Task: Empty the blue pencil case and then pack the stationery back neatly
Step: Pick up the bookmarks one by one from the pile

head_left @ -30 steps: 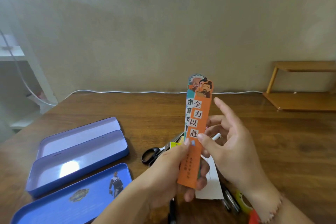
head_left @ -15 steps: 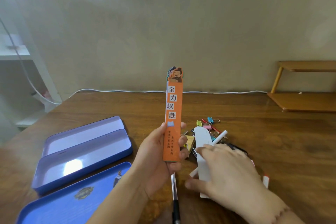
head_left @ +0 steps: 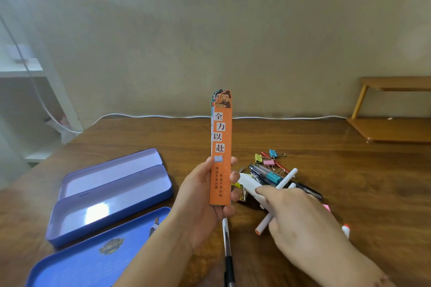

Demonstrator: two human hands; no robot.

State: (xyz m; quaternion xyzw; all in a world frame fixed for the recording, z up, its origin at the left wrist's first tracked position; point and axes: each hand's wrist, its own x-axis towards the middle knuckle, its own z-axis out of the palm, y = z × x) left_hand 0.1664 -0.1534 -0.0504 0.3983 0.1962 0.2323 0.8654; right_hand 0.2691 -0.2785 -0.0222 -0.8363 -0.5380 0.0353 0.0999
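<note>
Beige wall backs a brown wooden bench (head_left: 349, 182). Left of the stationery pile (head_left: 270, 170), the blue pencil case (head_left: 112, 196) lies open and empty. Left hand (head_left: 205, 205), fingers clamped, holds orange bookmarks (head_left: 220, 158) upright beside that pile. Right hand (head_left: 303, 223) reaches into the pile, fingers closed on a white card (head_left: 250, 184).

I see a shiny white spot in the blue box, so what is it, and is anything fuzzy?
Head view: the white spot is light glare on the open pencil case tray; the right hand looks slightly blurred; the orange bookmark print stays sharp.
</note>
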